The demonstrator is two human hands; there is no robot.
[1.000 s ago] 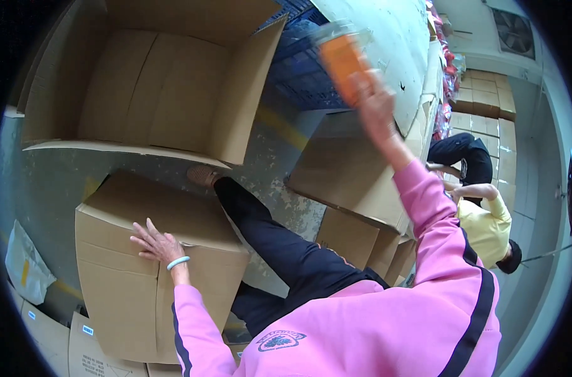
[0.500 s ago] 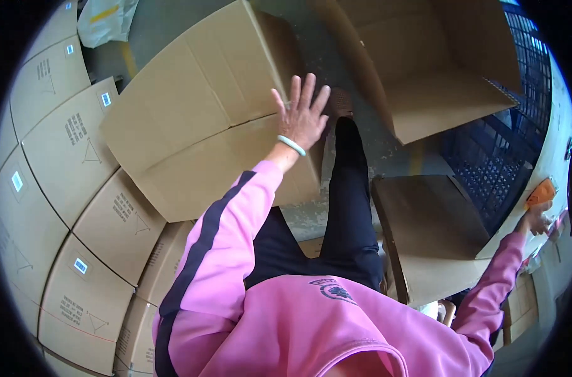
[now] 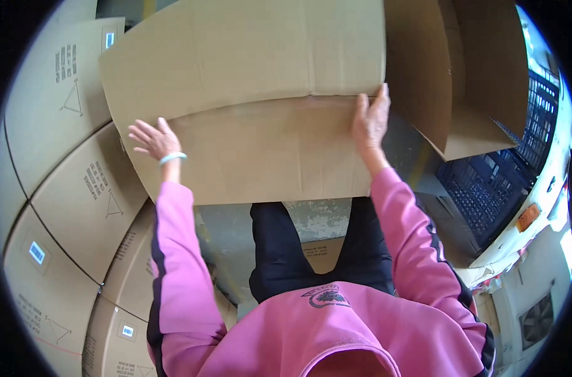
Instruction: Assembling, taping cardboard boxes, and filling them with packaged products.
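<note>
A large brown cardboard box (image 3: 248,151) sits in front of my knees, its top flaps folded down and meeting along a seam that runs from side to side. My left hand (image 3: 153,141) is at the left end of the seam, fingers spread and thumb apart, with nothing in it. On the right edge of the box lies my right hand (image 3: 371,122), its fingers stretched out along the edge and its thumb apart. Whether the fingertips press on the far side of that edge is hard to see.
Printed cardboard cartons (image 3: 78,201) are stacked along the left. An open, unfilled-looking box (image 3: 481,135) stands at the right, beside dark blue plastic crates (image 3: 487,182). An orange item (image 3: 528,217) lies on a white surface (image 3: 506,242) at the far right.
My right hand has left the orange item and come to the box's right edge. My left hand has moved left across the box. The box has turned and sits squarer to me.
</note>
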